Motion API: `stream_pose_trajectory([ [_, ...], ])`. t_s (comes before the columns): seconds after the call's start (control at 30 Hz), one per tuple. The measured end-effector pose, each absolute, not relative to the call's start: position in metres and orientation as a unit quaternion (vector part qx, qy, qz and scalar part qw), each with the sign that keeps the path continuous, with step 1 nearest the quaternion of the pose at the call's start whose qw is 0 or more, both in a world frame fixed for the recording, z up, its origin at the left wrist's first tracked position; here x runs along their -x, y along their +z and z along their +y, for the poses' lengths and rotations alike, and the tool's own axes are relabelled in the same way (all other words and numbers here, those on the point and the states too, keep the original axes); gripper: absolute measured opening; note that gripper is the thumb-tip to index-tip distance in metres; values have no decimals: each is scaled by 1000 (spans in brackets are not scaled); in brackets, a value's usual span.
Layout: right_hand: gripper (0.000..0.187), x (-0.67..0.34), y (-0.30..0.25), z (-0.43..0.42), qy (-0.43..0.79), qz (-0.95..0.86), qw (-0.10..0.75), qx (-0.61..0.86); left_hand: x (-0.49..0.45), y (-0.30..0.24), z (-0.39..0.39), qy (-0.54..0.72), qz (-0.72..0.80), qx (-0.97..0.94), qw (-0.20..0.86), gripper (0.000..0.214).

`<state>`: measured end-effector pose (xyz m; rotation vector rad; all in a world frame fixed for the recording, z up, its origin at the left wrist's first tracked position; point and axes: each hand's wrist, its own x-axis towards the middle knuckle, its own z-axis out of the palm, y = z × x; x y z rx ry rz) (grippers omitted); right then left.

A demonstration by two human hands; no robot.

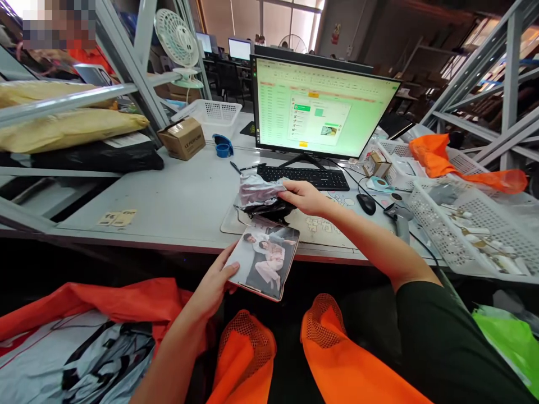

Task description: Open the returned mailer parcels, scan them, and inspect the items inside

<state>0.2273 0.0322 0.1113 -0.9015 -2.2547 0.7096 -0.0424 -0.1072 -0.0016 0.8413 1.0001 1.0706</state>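
In my left hand (221, 272) is a flat rectangular packet (265, 258) with a photo of two people on its front, tilted over the desk's front edge. The thumb lies on its lower left side. My right hand (305, 196) pinches a crumpled plastic mailing bag (259, 191), pale outside and black inside, just above the packet's far end. The bag's black part hangs close to the packet; whether the two still touch, I cannot tell. Behind the bag are a black keyboard (311, 178) and a monitor (324, 106) with a lit screen.
A mouse (366, 204), a handheld scanner (400, 216) and white baskets (463, 230) stand on the right. A small cardboard box (183, 138) and blue tape roll (223, 147) sit at the back left. Below left lies an open red sack (122, 300) holding plastic bags. Metal shelf posts flank the desk.
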Motion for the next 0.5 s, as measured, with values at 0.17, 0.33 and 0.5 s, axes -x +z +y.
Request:
stream_pose_trajectory([
  [0.17,30,-229,106,21,223,-877,268,330,52,5,-110,523,453,-320,647,85],
  [0.33,32,-218,103,10,168,-910,255,281,37,1,-103,573,441,-299,623,76],
  [0.5,31,-209,86,-11,168,-944,207,196,18,-18,-93,556,498,-477,464,67],
])
